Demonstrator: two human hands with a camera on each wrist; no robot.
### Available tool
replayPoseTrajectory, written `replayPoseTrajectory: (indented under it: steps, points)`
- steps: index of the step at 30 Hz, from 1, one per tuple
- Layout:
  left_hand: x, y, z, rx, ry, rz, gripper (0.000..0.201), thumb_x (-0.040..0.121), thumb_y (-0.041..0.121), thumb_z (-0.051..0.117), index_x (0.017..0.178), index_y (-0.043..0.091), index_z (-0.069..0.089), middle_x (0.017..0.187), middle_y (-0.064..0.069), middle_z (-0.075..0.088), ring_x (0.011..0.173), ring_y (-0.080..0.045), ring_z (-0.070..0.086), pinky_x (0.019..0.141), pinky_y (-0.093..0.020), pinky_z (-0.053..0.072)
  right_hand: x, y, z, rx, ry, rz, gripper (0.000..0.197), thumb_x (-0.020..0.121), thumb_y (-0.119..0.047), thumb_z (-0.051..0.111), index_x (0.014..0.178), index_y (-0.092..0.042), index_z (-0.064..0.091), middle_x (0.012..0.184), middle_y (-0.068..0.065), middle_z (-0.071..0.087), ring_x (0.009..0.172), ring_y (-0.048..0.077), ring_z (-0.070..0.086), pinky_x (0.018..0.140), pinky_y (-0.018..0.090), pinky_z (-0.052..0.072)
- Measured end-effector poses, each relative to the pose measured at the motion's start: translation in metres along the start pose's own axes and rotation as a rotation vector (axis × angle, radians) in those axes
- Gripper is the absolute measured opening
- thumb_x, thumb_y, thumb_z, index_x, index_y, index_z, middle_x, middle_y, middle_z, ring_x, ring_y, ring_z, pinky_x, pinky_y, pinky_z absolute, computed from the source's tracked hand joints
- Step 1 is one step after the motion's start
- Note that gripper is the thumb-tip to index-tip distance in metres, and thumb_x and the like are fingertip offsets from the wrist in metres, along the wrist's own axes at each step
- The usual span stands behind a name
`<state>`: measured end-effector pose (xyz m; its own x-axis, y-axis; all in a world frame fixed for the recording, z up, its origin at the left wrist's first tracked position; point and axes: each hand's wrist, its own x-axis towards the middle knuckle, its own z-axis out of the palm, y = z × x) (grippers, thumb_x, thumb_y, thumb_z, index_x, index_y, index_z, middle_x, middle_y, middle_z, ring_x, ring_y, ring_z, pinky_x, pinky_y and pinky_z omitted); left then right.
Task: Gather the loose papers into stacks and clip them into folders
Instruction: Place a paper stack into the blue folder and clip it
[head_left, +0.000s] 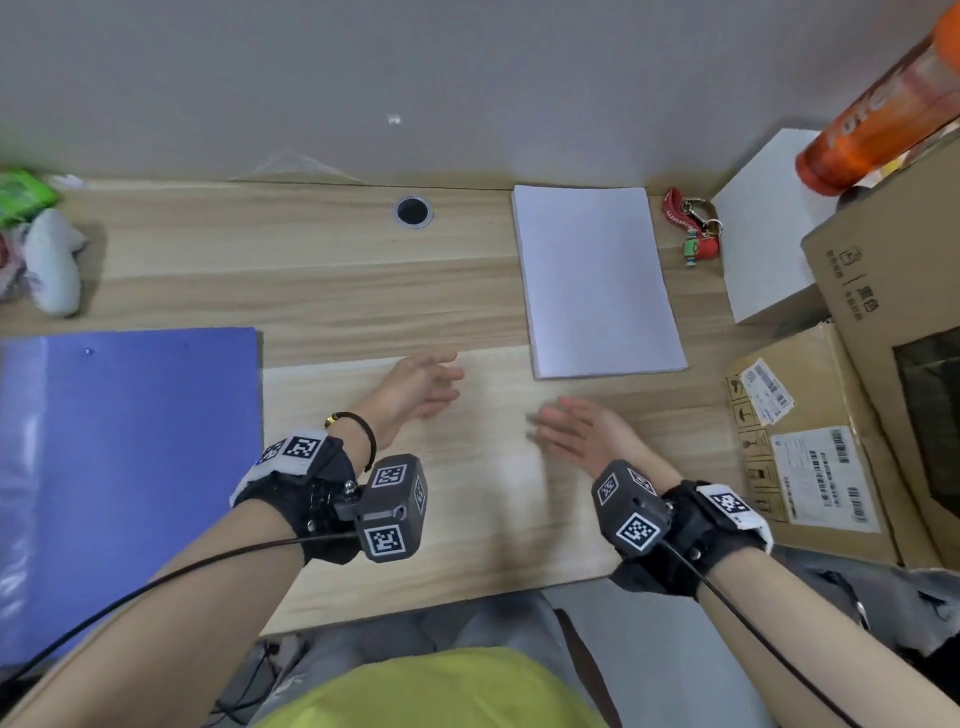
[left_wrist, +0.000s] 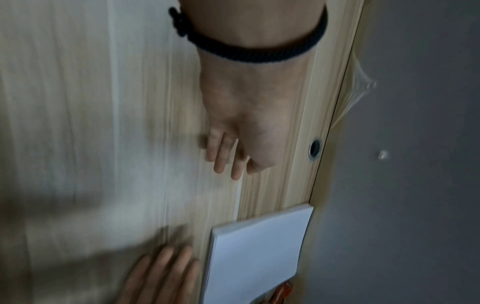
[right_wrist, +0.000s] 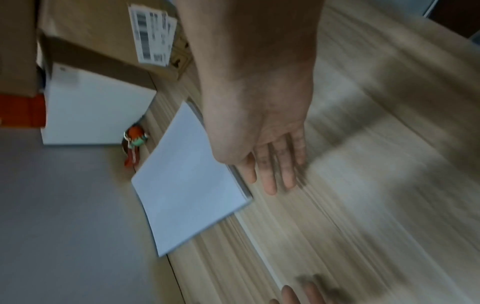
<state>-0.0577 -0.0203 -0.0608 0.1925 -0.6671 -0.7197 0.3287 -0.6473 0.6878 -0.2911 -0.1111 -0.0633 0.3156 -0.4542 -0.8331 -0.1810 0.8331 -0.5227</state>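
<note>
The stack of white papers (head_left: 597, 280) lies flat on the wooden worktop (head_left: 332, 291) at about 1 o'clock from the two hands, its far short edge near the wall (head_left: 467, 78); it looks squared, and its near short edge is just beyond the hands; the blue folder (head_left: 130, 467) lies closed at about 9 o'clock, at the left side of the worktop, well apart from the papers. The left hand (head_left: 421, 387) is held over the bare wood, its fingers (left_wrist: 221, 156) straight and a little apart, holding nothing; the right hand (head_left: 582, 431) is just beside it, palm turned up and inward, its fingers (right_wrist: 270, 174) also straight and loose, holding nothing; the wrist views are blurred, so I cannot tell whether the fingertips touch the wood. In the right wrist view the fingers are close to the near corner of the papers, but I cannot tell if they touch it. Each wrist carries a black strap with a small camera block with printed markers (head_left: 392, 506); the left wrist has also a thin black bracelet (head_left: 363, 431). At 2 o'clock, beside the papers, lies a red keychain (head_left: 693, 228); next to it stands a white box (head_left: 769, 234), and at 3 o'clock are brown cardboard boxes (head_left: 810, 447) with labels; an orange bottle (head_left: 883, 104) lies on the top one. A round cable hole (head_left: 413, 211) is at 12 o'clock near the wall; at 10 o'clock are a white soft object (head_left: 52, 260) and a green packet (head_left: 21, 195).
</note>
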Motion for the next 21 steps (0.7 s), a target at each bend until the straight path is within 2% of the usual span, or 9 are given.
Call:
replayPoseTrajectory:
  steps: [2, 4, 8, 10, 13, 15, 17, 18, 21]
  points:
    - [-0.017, -0.012, -0.033, -0.006, 0.112, 0.017, 0.031, 0.1, 0.014, 0.04, 0.126, 0.02, 0.056, 0.12, -0.004, 0.064, 0.099, -0.021, 0.065, 0.09, -0.032, 0.051, -0.001, 0.004, 0.029, -0.057, -0.013, -0.007, 0.016, 0.099, -0.012, 0.04, 0.106, -0.015, 0.054, 0.104, 0.008, 0.068, 0.092, 0.028, 0.066, 0.088, 0.038, 0.05]
    - [-0.033, -0.026, -0.068, -0.032, 0.229, 0.034, 0.031, 0.099, 0.01, 0.039, 0.123, 0.018, 0.057, 0.115, -0.006, 0.065, 0.089, -0.02, 0.063, 0.082, -0.029, 0.051, -0.002, 0.009, 0.059, -0.116, -0.052, 0.006, 0.014, 0.099, -0.013, 0.042, 0.104, -0.015, 0.055, 0.107, 0.009, 0.067, 0.092, 0.028, 0.064, 0.086, 0.039, 0.052]
    - [-0.065, -0.058, -0.14, -0.064, 0.447, 0.074, 0.027, 0.097, 0.01, 0.048, 0.122, 0.013, 0.058, 0.103, -0.006, 0.062, 0.077, -0.016, 0.055, 0.068, -0.024, 0.047, -0.003, 0.026, 0.119, -0.24, -0.131, 0.043, 0.017, 0.097, -0.013, 0.046, 0.112, -0.012, 0.054, 0.112, 0.011, 0.064, 0.096, 0.031, 0.06, 0.088, 0.04, 0.051]
    - [-0.082, -0.076, -0.172, -0.043, 0.571, 0.099, 0.024, 0.096, 0.008, 0.05, 0.116, 0.017, 0.059, 0.107, -0.006, 0.059, 0.076, -0.013, 0.053, 0.068, -0.023, 0.046, -0.004, 0.035, 0.148, -0.318, -0.162, 0.063, 0.018, 0.096, -0.011, 0.046, 0.112, -0.013, 0.053, 0.11, 0.009, 0.064, 0.093, 0.028, 0.06, 0.079, 0.036, 0.053]
    - [-0.108, -0.1, -0.207, 0.021, 0.729, 0.133, 0.035, 0.091, -0.001, 0.046, 0.112, 0.024, 0.061, 0.12, -0.004, 0.06, 0.092, -0.014, 0.056, 0.075, -0.024, 0.044, -0.004, 0.05, 0.184, -0.432, -0.196, 0.083, 0.022, 0.094, -0.01, 0.048, 0.115, -0.013, 0.054, 0.09, 0.002, 0.06, 0.076, 0.02, 0.063, 0.069, 0.03, 0.051]
    - [-0.124, -0.109, -0.226, 0.109, 0.842, 0.136, 0.04, 0.087, -0.001, 0.05, 0.117, 0.02, 0.064, 0.125, -0.002, 0.06, 0.111, -0.017, 0.054, 0.09, -0.027, 0.044, -0.002, 0.062, 0.205, -0.495, -0.209, 0.09, 0.022, 0.095, -0.014, 0.047, 0.116, -0.013, 0.053, 0.079, -0.001, 0.054, 0.066, 0.017, 0.062, 0.068, 0.027, 0.05]
    - [-0.135, -0.115, -0.24, 0.271, 0.979, 0.103, 0.045, 0.082, 0.004, 0.057, 0.124, 0.02, 0.062, 0.133, -0.004, 0.056, 0.129, -0.024, 0.045, 0.109, -0.036, 0.033, -0.003, 0.072, 0.222, -0.534, -0.24, 0.103, 0.015, 0.097, -0.017, 0.046, 0.111, -0.016, 0.052, 0.078, -0.002, 0.054, 0.07, 0.018, 0.06, 0.069, 0.028, 0.049]
    - [-0.14, -0.118, -0.245, 0.317, 1.041, 0.063, 0.051, 0.08, 0.007, 0.059, 0.129, 0.021, 0.059, 0.139, -0.005, 0.05, 0.135, -0.026, 0.037, 0.114, -0.037, 0.025, -0.004, 0.077, 0.229, -0.542, -0.253, 0.113, 0.012, 0.098, -0.017, 0.045, 0.108, -0.017, 0.051, 0.078, -0.002, 0.054, 0.074, 0.018, 0.059, 0.07, 0.028, 0.049]
    - [-0.153, -0.128, -0.257, 0.215, 1.104, -0.066, 0.07, 0.078, 0.016, 0.065, 0.143, 0.026, 0.04, 0.153, -0.008, 0.028, 0.143, -0.032, 0.021, 0.116, -0.045, 0.022, -0.006, 0.088, 0.245, -0.537, -0.285, 0.161, 0.012, 0.099, -0.015, 0.04, 0.096, -0.021, 0.05, 0.074, -0.003, 0.049, 0.071, 0.016, 0.054, 0.068, 0.026, 0.046]
